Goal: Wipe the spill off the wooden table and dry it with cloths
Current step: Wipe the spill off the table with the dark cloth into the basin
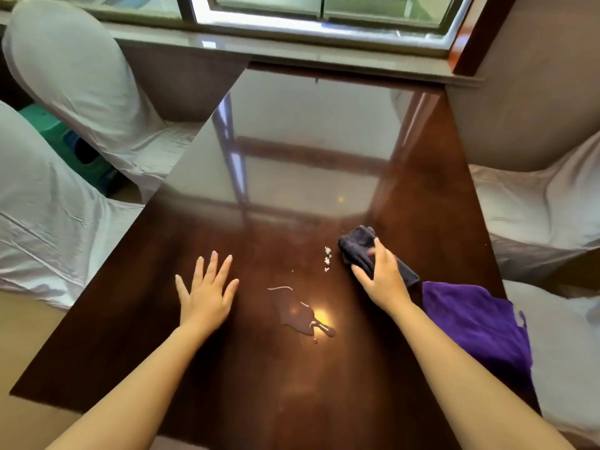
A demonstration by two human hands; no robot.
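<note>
A glossy dark wooden table fills the view. A puddle of spilled liquid lies near its middle, between my two arms. A few white crumbs sit just beyond the puddle. My right hand grips a crumpled dark grey cloth that rests on the table to the right of the crumbs. A purple cloth lies at the table's right edge, partly under my right forearm. My left hand lies flat on the table with fingers spread, left of the puddle, holding nothing.
Chairs in white covers stand on both sides: two at the left and two at the right. A window sill runs along the table's far end. Green stools sit on the floor at the left.
</note>
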